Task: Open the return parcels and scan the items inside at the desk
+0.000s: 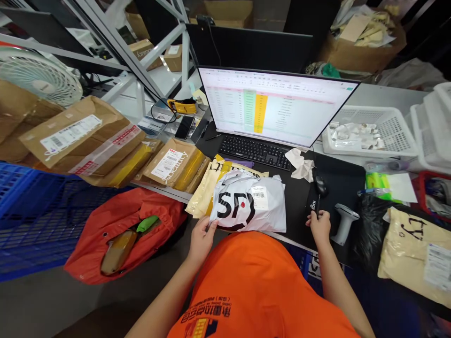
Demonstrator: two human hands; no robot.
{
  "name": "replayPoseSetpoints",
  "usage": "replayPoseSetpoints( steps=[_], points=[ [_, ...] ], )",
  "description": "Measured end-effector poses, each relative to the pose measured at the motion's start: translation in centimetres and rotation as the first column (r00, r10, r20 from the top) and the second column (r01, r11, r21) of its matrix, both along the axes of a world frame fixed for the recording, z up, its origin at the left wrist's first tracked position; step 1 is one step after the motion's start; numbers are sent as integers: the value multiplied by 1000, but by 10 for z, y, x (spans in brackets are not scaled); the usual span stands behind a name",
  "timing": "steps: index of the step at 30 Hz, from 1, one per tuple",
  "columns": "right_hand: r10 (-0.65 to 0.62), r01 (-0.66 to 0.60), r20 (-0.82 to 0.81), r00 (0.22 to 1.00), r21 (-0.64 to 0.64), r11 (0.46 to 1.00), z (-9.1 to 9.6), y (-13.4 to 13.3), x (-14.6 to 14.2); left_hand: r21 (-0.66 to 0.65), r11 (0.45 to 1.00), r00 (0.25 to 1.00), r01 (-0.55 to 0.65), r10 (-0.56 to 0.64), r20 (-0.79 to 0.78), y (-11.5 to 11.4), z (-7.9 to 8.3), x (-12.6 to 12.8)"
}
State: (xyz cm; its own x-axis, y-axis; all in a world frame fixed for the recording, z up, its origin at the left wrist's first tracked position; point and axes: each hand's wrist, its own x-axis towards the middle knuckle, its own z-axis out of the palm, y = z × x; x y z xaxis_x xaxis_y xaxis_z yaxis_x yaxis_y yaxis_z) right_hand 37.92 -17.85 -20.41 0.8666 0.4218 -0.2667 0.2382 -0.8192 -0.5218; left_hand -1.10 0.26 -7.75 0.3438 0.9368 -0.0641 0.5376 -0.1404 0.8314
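Note:
My left hand (202, 240) pinches the near corner of a white courier mailer bag (248, 202), which has a large black logo and a barcode label. The bag lies on the black desk (299, 220), on top of cream and yellow mailers (207, 188). My right hand (319, 226) grips a slim black pen (318, 205) above a black desk mat (338, 180). A black computer mouse (321, 186) sits just beyond that hand, and a white handheld barcode scanner (344, 223) lies to its right.
A monitor showing a spreadsheet (275, 105) stands behind a black keyboard (255, 151) and crumpled tissue (300, 164). Brown parcels (81, 138) line the left, above a red bag (123, 234) and blue crate (42, 216). A white basket (369, 131) and cream mailer (414, 253) lie right.

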Motion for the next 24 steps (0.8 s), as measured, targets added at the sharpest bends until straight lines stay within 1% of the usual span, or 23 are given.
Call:
replayPoseSetpoints(
  steps=[2,4,5,6,7,8,9,11,12,13,14,15,16,17,18,19,20,21,22,23,24],
  points=[
    [17,-17,-15,1000,34,999,21,-3,-18,-33,999,1000,-14,14,-2,0,0,0],
    [105,-102,-37,994,78,992,46,-3,-44,-61,998,999,-32,31,-6,0,2,0],
    [185,-178,-50,982,111,978,59,-1,-58,-70,997,999,-39,39,-8,0,3,0],
    [283,-273,-52,958,150,950,72,3,-73,-76,996,999,-46,45,-9,0,5,0],
    [389,-375,-38,921,187,908,84,7,-86,-79,996,999,-51,50,-10,1,6,0],
    [492,-479,-9,870,216,851,95,13,-99,-79,995,998,-55,54,-9,1,7,0],
    [588,-579,32,808,226,783,104,20,-110,-79,995,998,-57,57,-7,1,8,0],
    [753,-762,134,644,192,618,118,33,-128,-81,995,998,-59,60,1,0,9,1],
    [808,-832,201,554,154,533,123,40,-136,-85,995,998,-60,61,6,0,10,1],
    [842,-885,274,464,109,453,126,46,-143,-89,994,998,-60,61,10,-1,11,2],
    [858,-921,346,380,58,385,127,52,-149,-92,994,998,-60,61,12,-2,13,4],
    [861,-942,404,309,7,335,128,57,-155,-91,994,998,-58,60,13,-3,15,5],
    [862,-954,440,251,-41,298,128,62,-159,-88,995,998,-54,55,14,-4,16,7],
    [870,-956,447,209,-93,277,126,65,-161,-84,995,999,-48,50,17,-5,18,8],
    [884,-952,429,183,-147,268,125,66,-160,-81,996,999,-45,47,21,-5,21,9],
    [902,-941,396,175,-204,272,122,65,-155,-82,995,998,-49,51,29,-5,23,9],
    [916,-920,354,186,-265,289,118,60,-147,-89,994,997,-60,64,41,-5,24,8],
    [925,-887,311,220,-330,322,113,51,-134,-102,992,995,-78,84,57,-4,26,7],
    [923,-838,269,276,-402,368,106,38,-118,-115,988,991,-105,114,77,-2,27,4],
    [908,-776,233,349,-471,419,98,22,-99,-128,982,984,-136,149,96,0,29,0],
    [874,-693,207,439,-541,477,90,3,-78,-141,976,976,-167,183,115,3,30,-4]
  ],
)
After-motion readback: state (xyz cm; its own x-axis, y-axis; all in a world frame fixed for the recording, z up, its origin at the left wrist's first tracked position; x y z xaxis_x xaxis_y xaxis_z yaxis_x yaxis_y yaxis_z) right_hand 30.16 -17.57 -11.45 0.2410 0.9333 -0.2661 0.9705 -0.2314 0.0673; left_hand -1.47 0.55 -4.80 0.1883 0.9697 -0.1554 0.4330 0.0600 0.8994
